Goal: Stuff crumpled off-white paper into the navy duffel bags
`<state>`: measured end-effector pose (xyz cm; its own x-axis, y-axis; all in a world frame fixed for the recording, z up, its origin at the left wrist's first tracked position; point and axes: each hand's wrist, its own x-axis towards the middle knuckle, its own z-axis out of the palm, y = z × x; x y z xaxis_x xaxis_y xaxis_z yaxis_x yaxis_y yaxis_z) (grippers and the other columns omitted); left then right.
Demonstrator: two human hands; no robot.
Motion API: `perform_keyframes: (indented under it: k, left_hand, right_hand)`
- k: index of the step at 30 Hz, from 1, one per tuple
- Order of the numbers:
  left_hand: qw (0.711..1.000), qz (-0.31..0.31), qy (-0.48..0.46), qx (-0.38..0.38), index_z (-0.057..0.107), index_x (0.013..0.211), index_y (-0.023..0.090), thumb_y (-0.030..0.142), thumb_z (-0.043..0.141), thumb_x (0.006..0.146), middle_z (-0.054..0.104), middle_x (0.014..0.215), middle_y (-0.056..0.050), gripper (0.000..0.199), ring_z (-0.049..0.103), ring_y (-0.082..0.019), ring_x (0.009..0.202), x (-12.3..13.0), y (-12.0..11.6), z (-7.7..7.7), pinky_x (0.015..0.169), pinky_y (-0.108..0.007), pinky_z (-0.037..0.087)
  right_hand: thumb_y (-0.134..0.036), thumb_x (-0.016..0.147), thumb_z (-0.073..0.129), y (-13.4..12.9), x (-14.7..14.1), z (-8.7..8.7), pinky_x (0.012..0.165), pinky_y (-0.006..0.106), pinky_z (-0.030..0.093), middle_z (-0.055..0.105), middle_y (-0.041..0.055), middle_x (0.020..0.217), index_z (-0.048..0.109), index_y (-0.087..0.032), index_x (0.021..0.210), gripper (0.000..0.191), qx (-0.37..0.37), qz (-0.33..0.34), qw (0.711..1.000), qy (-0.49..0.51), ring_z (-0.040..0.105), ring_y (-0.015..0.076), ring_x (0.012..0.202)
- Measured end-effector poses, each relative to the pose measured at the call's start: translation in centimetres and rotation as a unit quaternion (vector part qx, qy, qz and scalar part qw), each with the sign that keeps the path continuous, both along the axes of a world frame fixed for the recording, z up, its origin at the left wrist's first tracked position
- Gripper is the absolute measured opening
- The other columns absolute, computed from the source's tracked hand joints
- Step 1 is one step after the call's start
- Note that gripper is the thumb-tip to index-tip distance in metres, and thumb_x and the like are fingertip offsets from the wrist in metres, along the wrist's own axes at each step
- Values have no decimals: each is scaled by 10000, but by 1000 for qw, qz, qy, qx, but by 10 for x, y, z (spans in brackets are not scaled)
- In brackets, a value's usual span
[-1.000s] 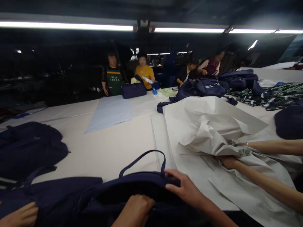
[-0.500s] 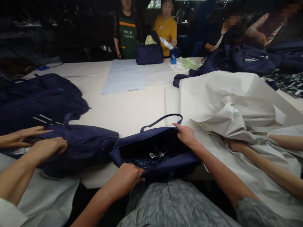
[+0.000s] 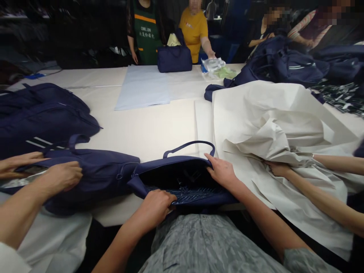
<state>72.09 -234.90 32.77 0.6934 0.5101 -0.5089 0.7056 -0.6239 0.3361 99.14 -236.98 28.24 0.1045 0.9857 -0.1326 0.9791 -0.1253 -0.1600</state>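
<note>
In front of me, at the table's near edge, lies a navy duffel bag (image 3: 182, 162) with its top gaping wide. Its patterned dark lining (image 3: 196, 192) shows inside, and one carry handle (image 3: 189, 144) arches up behind the opening. My left hand (image 3: 157, 204) grips the near rim, fingers curled over the edge. At the far right of the mouth, my right hand (image 3: 223, 170) pinches the rim beside the handle, index finger pointing up along it.
To my left, a co-worker's hands (image 3: 64, 176) work in another navy bag (image 3: 105, 170). Several navy bags (image 3: 51, 110) lie behind it. On my right, another person's hands (image 3: 280, 169) handle crumpled pale sheeting (image 3: 253, 102). Across the white table (image 3: 148, 129), people stand near a navy bag (image 3: 174, 60).
The bag's mouth has tilted, showing more lining. My right hand has shifted slightly down and left along the rim. Across the table, the person in yellow has lowered a silvery packet onto the table.
</note>
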Motion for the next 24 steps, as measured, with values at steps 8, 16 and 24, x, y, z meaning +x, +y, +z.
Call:
perform_keyframes:
  k: [8,16,24]
  left_hand:
    - [997,-30,-36,53,682,876,188,167,491,892,728,819,-69,192,691,-254,809,-3,5,3,685,-314,451]
    - [998,-5,-46,31,689,880,213,231,592,864,744,851,-37,100,701,-236,837,-8,2,3,657,-281,429]
    - [988,58,-97,-109,670,1193,335,311,658,830,699,1202,26,364,621,-207,1134,-11,19,8,995,-277,446]
  right_hand:
    - [-260,1003,397,-19,-45,38,835,340,491,679,105,1026,656,-190,1216,342,143,167,968,118,628,222,931]
    - [-176,855,548,18,-66,-24,849,393,512,732,132,1063,712,-185,1157,343,-234,302,913,140,683,316,1001]
    - [-265,873,585,2,-55,-4,820,383,515,719,145,1079,654,-166,1227,374,-128,271,945,129,681,313,997]
